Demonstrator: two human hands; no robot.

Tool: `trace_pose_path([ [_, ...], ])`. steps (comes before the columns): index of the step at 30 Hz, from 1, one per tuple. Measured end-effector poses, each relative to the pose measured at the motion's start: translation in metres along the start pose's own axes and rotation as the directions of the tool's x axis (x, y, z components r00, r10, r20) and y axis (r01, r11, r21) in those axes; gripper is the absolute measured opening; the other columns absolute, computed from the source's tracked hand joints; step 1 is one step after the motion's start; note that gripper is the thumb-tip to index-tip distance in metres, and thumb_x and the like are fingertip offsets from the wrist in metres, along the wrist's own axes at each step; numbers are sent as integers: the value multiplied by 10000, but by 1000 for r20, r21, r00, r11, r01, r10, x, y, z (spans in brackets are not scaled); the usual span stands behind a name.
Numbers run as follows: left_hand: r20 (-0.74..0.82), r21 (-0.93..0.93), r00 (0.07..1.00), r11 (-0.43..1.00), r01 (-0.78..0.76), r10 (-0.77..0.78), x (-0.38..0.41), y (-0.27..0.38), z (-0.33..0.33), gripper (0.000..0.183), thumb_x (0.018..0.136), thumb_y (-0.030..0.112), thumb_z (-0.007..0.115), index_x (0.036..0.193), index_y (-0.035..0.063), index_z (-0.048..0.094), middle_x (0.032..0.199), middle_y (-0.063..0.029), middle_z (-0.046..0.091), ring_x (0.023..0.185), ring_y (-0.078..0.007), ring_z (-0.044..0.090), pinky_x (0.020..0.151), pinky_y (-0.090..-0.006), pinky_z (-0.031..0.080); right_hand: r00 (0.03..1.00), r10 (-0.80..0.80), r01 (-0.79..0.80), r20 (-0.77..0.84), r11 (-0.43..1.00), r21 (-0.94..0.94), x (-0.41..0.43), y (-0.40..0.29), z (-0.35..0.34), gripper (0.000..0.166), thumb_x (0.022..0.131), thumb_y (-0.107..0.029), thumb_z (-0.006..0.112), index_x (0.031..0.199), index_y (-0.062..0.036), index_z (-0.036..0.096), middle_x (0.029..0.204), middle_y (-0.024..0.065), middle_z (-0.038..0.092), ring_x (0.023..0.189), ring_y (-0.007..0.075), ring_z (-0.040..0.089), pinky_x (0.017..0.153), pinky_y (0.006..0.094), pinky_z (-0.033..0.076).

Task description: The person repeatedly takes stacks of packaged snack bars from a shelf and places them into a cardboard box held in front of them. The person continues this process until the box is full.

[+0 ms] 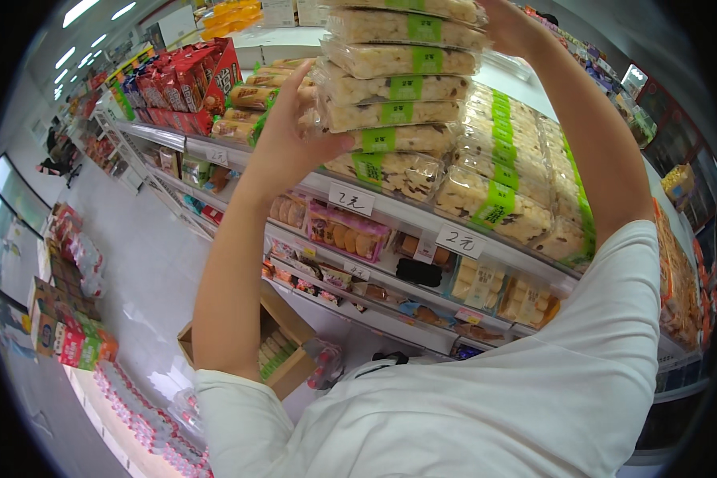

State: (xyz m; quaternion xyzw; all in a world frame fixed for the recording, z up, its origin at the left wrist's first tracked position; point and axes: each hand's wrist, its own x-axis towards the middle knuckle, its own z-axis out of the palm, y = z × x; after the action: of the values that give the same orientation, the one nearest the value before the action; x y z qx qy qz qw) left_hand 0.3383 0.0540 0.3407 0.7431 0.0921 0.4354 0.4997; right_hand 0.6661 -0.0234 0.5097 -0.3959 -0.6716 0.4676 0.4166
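Note:
A tall stack of clear-wrapped puffed-grain snack bars (397,89) with green labels rises at the front of the top shelf. My left hand (302,128) is on the left end of the stack, its thumb low along the front and its fingers partly hidden behind the wrappers. My right hand (505,27) holds the stack's upper right end, partly cut off by the top of the view. Rows of the same bars (496,191) lie on the shelf right of the stack.
An open cardboard box (296,370) on the floor holds more green-labelled packs. Red snack packs in a display box (182,89) and yellow wrapped rolls (245,113) stand left on the shelf. Packaged pastries (346,230) fill lower shelves. Shrink-wrapped bottles (149,424) line the aisle's left.

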Motion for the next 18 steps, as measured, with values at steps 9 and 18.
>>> trace_pose_path([
  [9, -456, 789, 812, 587, 180, 364, -39, 5, 50, 761, 766, 246, 931, 1334, -22, 501, 1156, -145, 624, 969, -215, 632, 787, -363, 522, 997, 60, -42, 39, 933, -358, -19, -37, 32, 723, 954, -428, 720, 1558, -160, 426, 1609, 154, 362, 1453, 317, 406, 1154, 481, 411],
  [18, -363, -402, 811, 862, 308, -459, -42, 28, 61, 254, 1004, 250, 676, 914, 67, 523, 784, -45, 595, 537, -120, 553, 448, -250, 377, 998, 36, -57, -45, 764, -642, -30, -53, 50, 856, 880, -492, 754, 1589, -164, 406, 1669, 183, 274, 1511, 368, 319, 1206, 543, 337],
])
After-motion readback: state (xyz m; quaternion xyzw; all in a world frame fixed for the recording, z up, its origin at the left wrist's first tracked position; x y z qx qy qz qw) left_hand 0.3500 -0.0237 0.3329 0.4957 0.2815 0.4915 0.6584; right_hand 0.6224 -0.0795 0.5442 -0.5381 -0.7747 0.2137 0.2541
